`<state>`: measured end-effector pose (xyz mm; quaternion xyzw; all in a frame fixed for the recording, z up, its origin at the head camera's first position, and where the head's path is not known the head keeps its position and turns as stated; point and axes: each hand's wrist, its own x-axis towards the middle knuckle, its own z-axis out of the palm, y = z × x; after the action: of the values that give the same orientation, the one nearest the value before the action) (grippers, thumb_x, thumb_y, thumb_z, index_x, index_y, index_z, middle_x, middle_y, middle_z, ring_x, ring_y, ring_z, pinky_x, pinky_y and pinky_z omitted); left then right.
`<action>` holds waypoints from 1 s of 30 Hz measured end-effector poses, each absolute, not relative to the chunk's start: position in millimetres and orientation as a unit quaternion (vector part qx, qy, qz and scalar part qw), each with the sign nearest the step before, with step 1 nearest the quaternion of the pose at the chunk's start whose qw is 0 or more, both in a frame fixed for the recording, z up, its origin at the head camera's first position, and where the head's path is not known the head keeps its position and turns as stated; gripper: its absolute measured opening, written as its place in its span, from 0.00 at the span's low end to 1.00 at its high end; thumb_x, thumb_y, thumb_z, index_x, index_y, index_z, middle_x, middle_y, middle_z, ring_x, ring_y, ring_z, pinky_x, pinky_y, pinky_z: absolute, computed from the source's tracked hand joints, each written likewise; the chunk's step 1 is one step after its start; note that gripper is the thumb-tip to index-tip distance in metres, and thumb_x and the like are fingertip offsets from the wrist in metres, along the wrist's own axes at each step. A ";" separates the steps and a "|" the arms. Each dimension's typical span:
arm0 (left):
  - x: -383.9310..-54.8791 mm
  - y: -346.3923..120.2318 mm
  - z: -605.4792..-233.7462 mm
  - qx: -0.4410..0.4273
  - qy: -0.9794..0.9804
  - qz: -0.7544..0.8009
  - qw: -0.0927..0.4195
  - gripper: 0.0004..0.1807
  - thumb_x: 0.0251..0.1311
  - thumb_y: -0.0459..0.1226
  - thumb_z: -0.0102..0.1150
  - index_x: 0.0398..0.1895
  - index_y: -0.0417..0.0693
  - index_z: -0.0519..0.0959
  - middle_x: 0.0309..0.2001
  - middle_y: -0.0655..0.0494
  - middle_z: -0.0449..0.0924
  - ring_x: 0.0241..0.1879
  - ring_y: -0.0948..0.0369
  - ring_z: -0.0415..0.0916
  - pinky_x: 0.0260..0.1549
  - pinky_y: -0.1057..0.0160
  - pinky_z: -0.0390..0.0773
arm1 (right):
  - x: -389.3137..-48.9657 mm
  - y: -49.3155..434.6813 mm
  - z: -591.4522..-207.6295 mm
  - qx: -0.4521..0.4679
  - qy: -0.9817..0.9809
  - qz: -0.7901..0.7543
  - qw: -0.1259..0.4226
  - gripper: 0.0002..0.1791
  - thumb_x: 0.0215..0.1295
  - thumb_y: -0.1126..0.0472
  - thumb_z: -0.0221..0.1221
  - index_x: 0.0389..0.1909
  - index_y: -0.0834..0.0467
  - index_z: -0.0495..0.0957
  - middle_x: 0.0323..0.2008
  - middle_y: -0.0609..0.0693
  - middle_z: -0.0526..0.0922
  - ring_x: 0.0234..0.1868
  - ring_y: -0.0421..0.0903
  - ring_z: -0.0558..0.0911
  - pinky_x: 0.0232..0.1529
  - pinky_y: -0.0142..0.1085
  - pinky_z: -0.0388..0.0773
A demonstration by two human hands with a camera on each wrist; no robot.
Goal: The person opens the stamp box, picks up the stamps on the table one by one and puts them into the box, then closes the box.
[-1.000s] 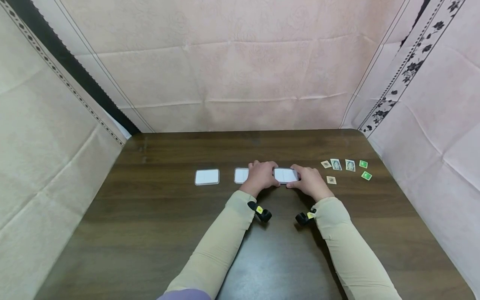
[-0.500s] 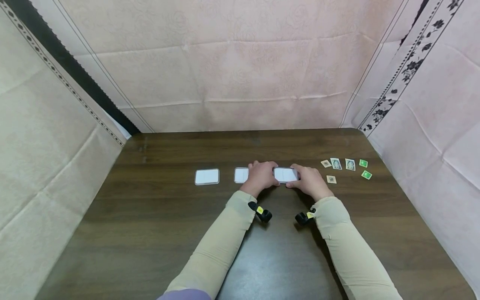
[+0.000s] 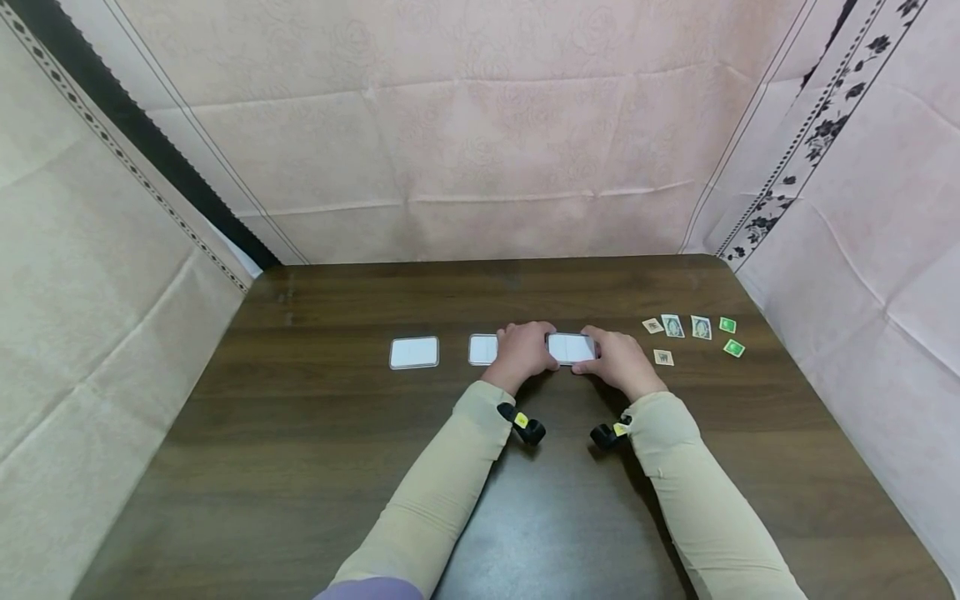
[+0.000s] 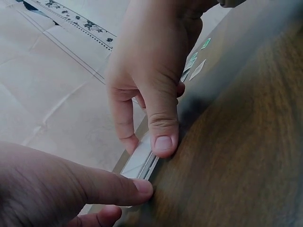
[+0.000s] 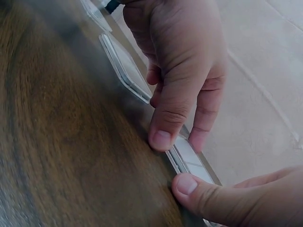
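Note:
A flat white rectangular case (image 3: 571,349) with a clear rim lies near the middle of the table, between both hands. My left hand (image 3: 522,350) grips its left end, thumb on the near edge and fingers toward the far edge. At the right end, my right hand (image 3: 624,363) pinches it the same way. The right wrist view shows two thin layers along the case's edge (image 5: 178,160), with both thumbs pressed against it. Part of a second white case (image 3: 481,350) is hidden behind my left hand. Farther left lies a third one (image 3: 414,353).
Right of my right hand lie several small stamp-like pieces: pale ones (image 3: 652,326), two larger ones with portraits (image 3: 701,327), and green ones (image 3: 733,348). The brown wooden table (image 3: 300,433) meets hanging light cloth (image 3: 480,167) at its back and sides.

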<state>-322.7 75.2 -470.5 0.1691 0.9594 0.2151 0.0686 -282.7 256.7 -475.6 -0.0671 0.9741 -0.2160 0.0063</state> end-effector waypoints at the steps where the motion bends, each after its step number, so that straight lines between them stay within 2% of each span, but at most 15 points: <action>1: -322.9 75.0 -470.7 0.169 0.959 0.216 0.067 0.31 0.51 0.47 0.78 0.61 0.57 0.81 0.55 0.58 0.84 0.48 0.52 0.72 0.51 0.51 0.64 | -282.7 256.5 -475.6 -0.067 0.974 -0.216 0.006 0.34 0.58 0.51 0.73 0.62 0.61 0.75 0.42 0.60 0.84 0.39 0.54 0.78 0.44 0.50 0.74; 8: -322.9 73.1 -468.9 0.172 0.961 0.206 0.063 0.31 0.52 0.46 0.78 0.61 0.57 0.81 0.54 0.58 0.84 0.47 0.52 0.72 0.51 0.52 0.64 | -282.1 252.6 -474.3 -0.085 0.977 -0.198 -0.010 0.30 0.58 0.55 0.74 0.58 0.64 0.77 0.45 0.62 0.85 0.38 0.56 0.80 0.44 0.50 0.76; 16: -321.8 72.3 -468.6 0.184 0.963 0.190 0.058 0.30 0.53 0.47 0.77 0.61 0.56 0.81 0.54 0.57 0.84 0.47 0.52 0.73 0.51 0.51 0.64 | -281.5 251.4 -474.2 -0.102 0.979 -0.176 -0.009 0.29 0.62 0.55 0.71 0.59 0.66 0.75 0.46 0.65 0.84 0.41 0.58 0.82 0.46 0.53 0.78; 30: -318.7 75.2 -465.8 0.190 0.966 0.163 0.058 0.29 0.54 0.48 0.75 0.61 0.56 0.80 0.54 0.56 0.84 0.47 0.52 0.73 0.51 0.52 0.65 | -279.7 245.9 -472.5 -0.090 0.982 -0.165 0.003 0.32 0.62 0.56 0.71 0.61 0.68 0.71 0.46 0.68 0.83 0.44 0.63 0.81 0.49 0.55 0.77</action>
<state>-318.7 75.2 -465.8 0.1904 0.9664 0.1626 0.0578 -279.7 245.9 -472.5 -0.0904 0.9821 -0.1654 0.0035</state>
